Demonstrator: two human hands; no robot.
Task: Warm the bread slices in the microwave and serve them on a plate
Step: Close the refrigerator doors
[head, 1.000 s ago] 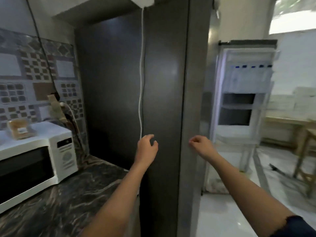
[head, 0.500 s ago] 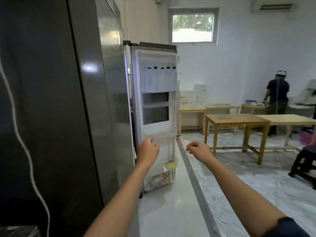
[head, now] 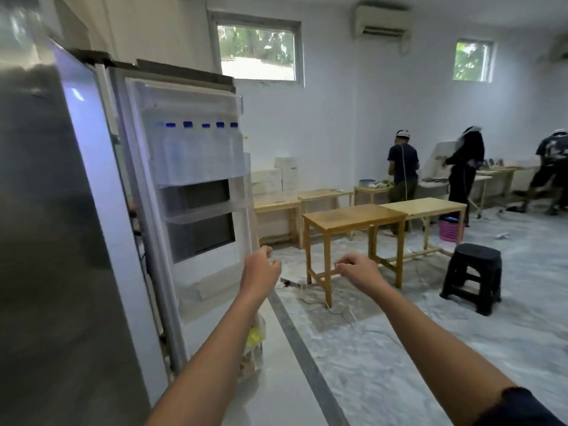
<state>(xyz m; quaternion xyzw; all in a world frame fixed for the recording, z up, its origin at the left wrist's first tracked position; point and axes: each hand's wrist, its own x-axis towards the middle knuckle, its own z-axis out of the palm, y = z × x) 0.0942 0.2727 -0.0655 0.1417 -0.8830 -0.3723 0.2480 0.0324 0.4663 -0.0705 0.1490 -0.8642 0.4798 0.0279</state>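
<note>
View swung right to the open fridge door (head: 196, 186); both arms still raised.
Loosely curled, holding nothing: left hand (head: 261, 272), right hand (head: 358, 270); door just left of them; bread out of sight.

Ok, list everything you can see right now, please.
fridge door: one, white inside, open, left.
bottles: about six, blue caps, top door shelf.
wooden tables: several, tan, centre and back wall.
stool: one, black, floor at right.
basket: one, pink, floor beside far table.
windows: two, high on back wall.
people: three, dark clothes, back right.
left hand: one, raised by door, holds nothing.
right hand: one, raised, holds nothing.
</note>
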